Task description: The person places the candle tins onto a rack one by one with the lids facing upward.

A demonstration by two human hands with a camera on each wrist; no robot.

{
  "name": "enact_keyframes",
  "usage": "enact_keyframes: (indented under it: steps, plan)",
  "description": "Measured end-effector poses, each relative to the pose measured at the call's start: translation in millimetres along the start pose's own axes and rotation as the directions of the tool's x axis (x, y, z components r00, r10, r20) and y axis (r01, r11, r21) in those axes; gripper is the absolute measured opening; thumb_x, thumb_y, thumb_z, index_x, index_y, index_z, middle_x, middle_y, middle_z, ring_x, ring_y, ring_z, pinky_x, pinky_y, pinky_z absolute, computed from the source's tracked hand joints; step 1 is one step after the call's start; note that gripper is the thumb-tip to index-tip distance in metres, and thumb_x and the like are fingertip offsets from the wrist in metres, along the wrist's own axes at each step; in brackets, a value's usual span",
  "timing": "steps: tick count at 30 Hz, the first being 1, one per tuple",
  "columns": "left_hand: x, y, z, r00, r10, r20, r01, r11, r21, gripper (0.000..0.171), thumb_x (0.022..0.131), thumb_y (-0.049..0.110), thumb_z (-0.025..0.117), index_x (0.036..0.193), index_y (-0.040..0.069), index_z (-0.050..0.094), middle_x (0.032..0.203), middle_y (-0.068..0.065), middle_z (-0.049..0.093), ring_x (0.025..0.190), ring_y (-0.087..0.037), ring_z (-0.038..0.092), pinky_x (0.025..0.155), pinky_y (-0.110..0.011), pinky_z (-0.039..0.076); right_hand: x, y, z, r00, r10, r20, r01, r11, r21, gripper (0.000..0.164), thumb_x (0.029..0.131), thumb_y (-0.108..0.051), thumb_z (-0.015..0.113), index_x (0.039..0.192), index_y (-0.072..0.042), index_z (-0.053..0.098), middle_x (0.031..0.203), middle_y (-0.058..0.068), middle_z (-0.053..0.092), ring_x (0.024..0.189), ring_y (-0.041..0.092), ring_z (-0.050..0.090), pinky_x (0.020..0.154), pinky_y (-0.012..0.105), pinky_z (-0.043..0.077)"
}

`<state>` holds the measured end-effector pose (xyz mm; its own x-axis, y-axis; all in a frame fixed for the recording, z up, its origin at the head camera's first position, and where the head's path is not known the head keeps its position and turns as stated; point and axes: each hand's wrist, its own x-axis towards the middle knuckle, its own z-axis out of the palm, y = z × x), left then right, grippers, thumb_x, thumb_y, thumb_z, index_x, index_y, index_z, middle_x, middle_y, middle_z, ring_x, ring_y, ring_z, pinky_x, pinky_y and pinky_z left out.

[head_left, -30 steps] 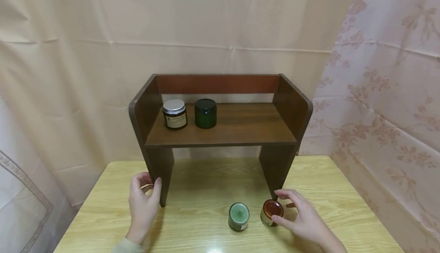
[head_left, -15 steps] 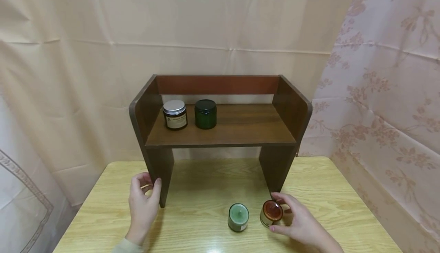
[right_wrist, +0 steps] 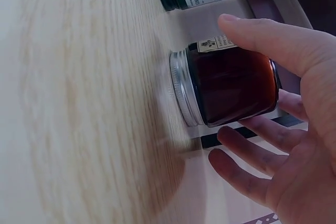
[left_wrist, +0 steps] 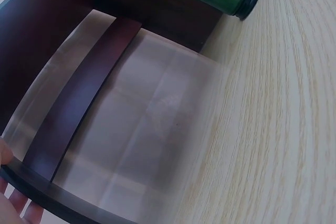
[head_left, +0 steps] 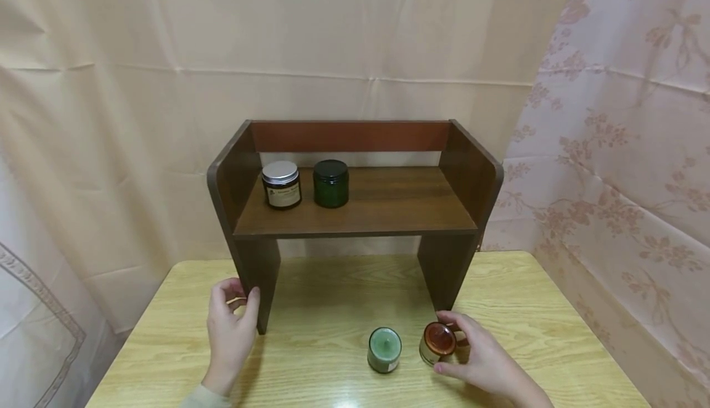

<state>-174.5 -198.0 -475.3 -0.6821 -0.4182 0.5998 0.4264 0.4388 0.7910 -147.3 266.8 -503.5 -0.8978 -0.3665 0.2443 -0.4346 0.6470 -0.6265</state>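
Thumb and fingers of the right hand bend round a squat amber-brown glass jar, which stands upside down, its ribbed silver metal lid against the pale yellow wood-grained table, just in front of the foot of the right dark brown wooden side panel. The thumb tip seems to lie by the cream paper label, while the outer fingers hang free of the glass; whether the grip has any firmness I cannot tell. The left hand pinches the front edge of the left dark brown wooden side panel, thumb on one face and fingers on the other. Taking hold of the jar well would mean bringing thumb and fingers in evenly on opposite sides of the smooth body, since a one-sided push could slide it into the panel. Hold the glass rather than the lid, which might turn. The translucent green glass jar stands near on the left, so the thumb should keep close to its own jar. A light, steady left hand seems enough; tugging could shake the two lidded jars on the shelf board.
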Motion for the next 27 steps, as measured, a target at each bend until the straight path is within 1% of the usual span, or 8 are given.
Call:
enact_keyframes:
  steps: [4, 7, 13, 19, 27]
  plan:
    - [0.7, -0.2, 0.3, 1.0, -0.002, -0.001, 0.002, 1.0, -0.001, 0.026, 0.094, -0.014, 0.073, 0.114, -0.012, 0.056, 0.103, -0.009, 0.061, 0.094, -0.006, 0.059, 0.08, -0.007, 0.052, 1.4, 0.1, 0.5, 1.0, 0.016, 0.021, -0.016, 1.0, 0.014, 0.088, 0.081, -0.041, 0.1, 0.15, -0.007, 0.057, 0.137, 0.001, 0.067, 0.109, 0.007, 0.066, 0.092, 0.034, 0.06]
    - [0.5, -0.3, 0.3, 1.0, -0.005, -0.002, 0.005, 1.0, 0.005, 0.026, 0.094, -0.014, 0.073, 0.114, -0.012, 0.056, 0.103, -0.009, 0.061, 0.094, -0.006, 0.059, 0.079, -0.006, 0.051, 2.2, 1.4, 1.4, 0.999, 0.02, 0.036, -0.021, 1.0, 0.022, 0.087, 0.081, -0.041, 0.1, 0.149, -0.008, 0.057, 0.134, -0.003, 0.067, 0.109, 0.006, 0.066, 0.092, 0.032, 0.059]
    - [0.7, -1.4, 0.8, 1.0, -0.001, -0.009, 0.001, 1.0, 0.004, 0.026, 0.094, -0.015, 0.073, 0.113, -0.012, 0.056, 0.101, -0.009, 0.061, 0.094, -0.006, 0.059, 0.079, -0.006, 0.051, 3.1, 4.0, 2.4, 0.999, 0.006, 0.05, -0.008, 0.999, 0.032, 0.087, 0.081, -0.039, 0.1, 0.148, -0.006, 0.057, 0.132, -0.002, 0.068, 0.106, 0.005, 0.067, 0.09, 0.031, 0.06]
    - [0.7, -1.6, 1.2, 1.0, 0.003, -0.01, -0.003, 1.0, 0.006, 0.026, 0.093, -0.015, 0.074, 0.112, -0.012, 0.057, 0.101, -0.009, 0.061, 0.093, -0.006, 0.058, 0.079, -0.007, 0.052, 3.4, 6.0, 3.2, 0.997, 0.017, 0.071, -0.02, 0.999, 0.047, 0.084, 0.081, -0.037, 0.1, 0.148, -0.007, 0.057, 0.129, -0.002, 0.07, 0.104, 0.004, 0.067, 0.09, 0.03, 0.059]
    - [1.0, -1.5, 1.1, 1.0, -0.005, -0.011, 0.006, 1.0, 0.01, 0.027, 0.092, -0.016, 0.073, 0.112, -0.012, 0.057, 0.101, -0.008, 0.06, 0.093, -0.005, 0.058, 0.079, -0.006, 0.052, 4.9, 6.8, 4.9, 0.999, 0.003, 0.052, -0.007, 0.997, 0.073, 0.082, 0.08, -0.034, 0.101, 0.145, -0.007, 0.058, 0.127, 0.0, 0.07, 0.105, 0.006, 0.068, 0.09, 0.03, 0.06]
